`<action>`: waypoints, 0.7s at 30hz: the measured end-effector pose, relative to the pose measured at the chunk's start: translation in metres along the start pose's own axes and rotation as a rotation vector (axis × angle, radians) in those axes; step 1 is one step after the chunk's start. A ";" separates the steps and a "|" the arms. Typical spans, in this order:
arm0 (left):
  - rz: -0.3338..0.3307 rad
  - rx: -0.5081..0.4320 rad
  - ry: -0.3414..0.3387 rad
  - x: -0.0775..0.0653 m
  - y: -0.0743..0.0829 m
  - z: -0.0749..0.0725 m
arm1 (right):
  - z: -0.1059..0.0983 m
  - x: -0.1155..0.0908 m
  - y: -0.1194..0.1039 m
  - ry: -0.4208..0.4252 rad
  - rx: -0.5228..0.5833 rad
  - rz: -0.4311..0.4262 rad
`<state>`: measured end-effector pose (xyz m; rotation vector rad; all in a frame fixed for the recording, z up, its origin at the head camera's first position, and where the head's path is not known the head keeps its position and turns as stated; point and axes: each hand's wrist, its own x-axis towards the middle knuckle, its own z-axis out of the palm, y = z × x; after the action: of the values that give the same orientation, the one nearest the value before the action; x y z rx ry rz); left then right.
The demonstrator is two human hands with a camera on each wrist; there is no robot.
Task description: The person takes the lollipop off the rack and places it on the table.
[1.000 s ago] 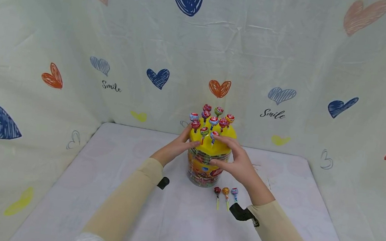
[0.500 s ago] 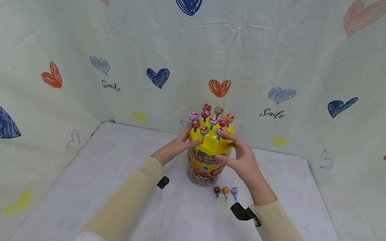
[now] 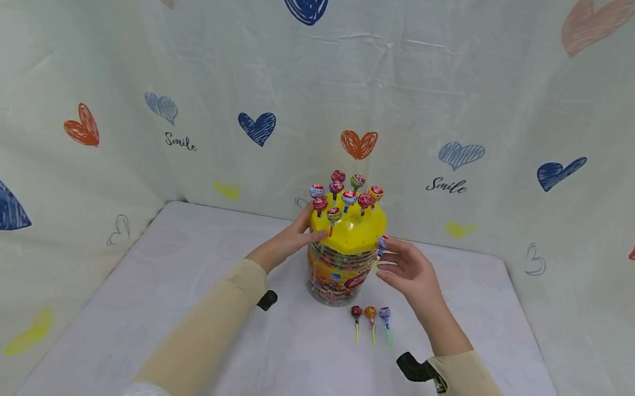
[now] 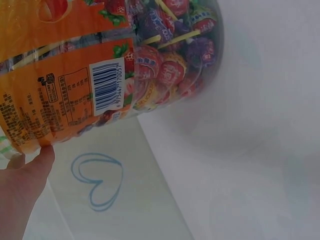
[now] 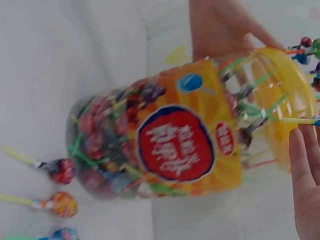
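A clear jar (image 3: 322, 278) full of wrapped lollipops stands upright on the table, its orange label facing the right wrist camera. Several lollipops (image 3: 333, 215) stick up from its domed yellow lid (image 3: 357, 236). My left hand (image 3: 288, 241) grips the jar at the lid's left side, thumb in front; the other fingers are partly hidden behind. Just right of the lid, my right hand (image 3: 411, 272) pinches a blue-wrapped lollipop (image 3: 382, 241) between its fingertips. That lollipop's yellow stick (image 5: 296, 120) shows in the right wrist view, most of its head cut off by the frame edge.
In front of the jar, three loose lollipops lie in a row: a dark red one (image 3: 356, 311), an orange one (image 3: 371, 313) and a blue-purple one (image 3: 385, 313). The white-covered table (image 3: 296, 367) meets a heart-printed curtain (image 3: 414, 91) at the back.
My right hand has moved right and down from the lid's front, bringing the blue lollipop out past the lid's right edge. The left hand keeps its hold on the jar.
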<state>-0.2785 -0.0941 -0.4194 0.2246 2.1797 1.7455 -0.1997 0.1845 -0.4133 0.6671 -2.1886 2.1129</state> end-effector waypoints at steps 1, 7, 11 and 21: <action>-0.002 -0.001 0.002 0.000 0.000 0.000 | -0.002 -0.002 0.003 0.006 0.006 0.012; -0.002 0.000 0.008 -0.002 0.002 0.001 | -0.014 -0.018 0.024 0.023 0.019 0.067; -0.018 0.014 0.007 -0.003 0.003 0.000 | -0.021 -0.028 0.037 0.032 0.000 0.105; -0.022 0.038 0.004 -0.005 0.000 -0.001 | -0.033 -0.044 0.065 0.064 -0.075 0.253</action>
<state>-0.2743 -0.0962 -0.4186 0.2059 2.2118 1.6952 -0.1897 0.2280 -0.4862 0.3275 -2.4142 2.1121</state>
